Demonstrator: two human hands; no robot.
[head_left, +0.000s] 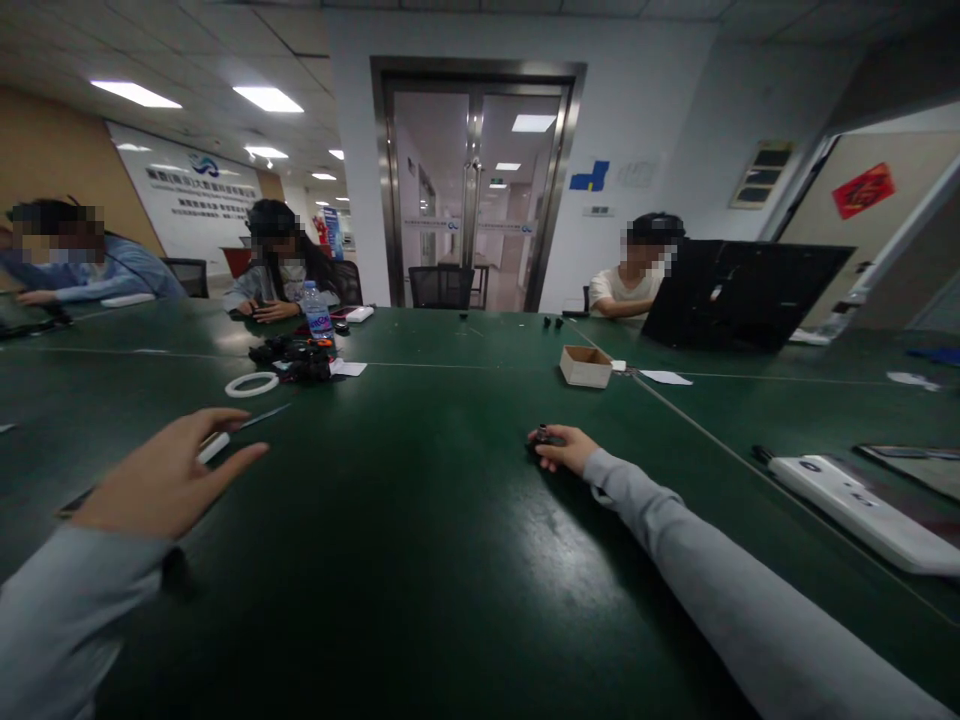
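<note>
Right hand (564, 449) at 1 o'clock pinches a small dark part (547, 437) against the table (450, 540) to steady it; left hand (169, 478) at 10 o'clock hovers spread over a white pen (214, 447).

left hand (169, 480): held open above a white pen (212, 447) | right hand (561, 447): closed on a small dark object (546, 437) | green table (420, 540)

1. Bare green table (420, 560) between left hand (169, 480) and right hand (562, 448): open passage.
2. Far left blocked by white ring (252, 384), black parts pile (296, 358), bottle (317, 312).
3. Cardboard box (586, 366) beyond the right hand.
4. White device (862, 510) lies at right.
</note>
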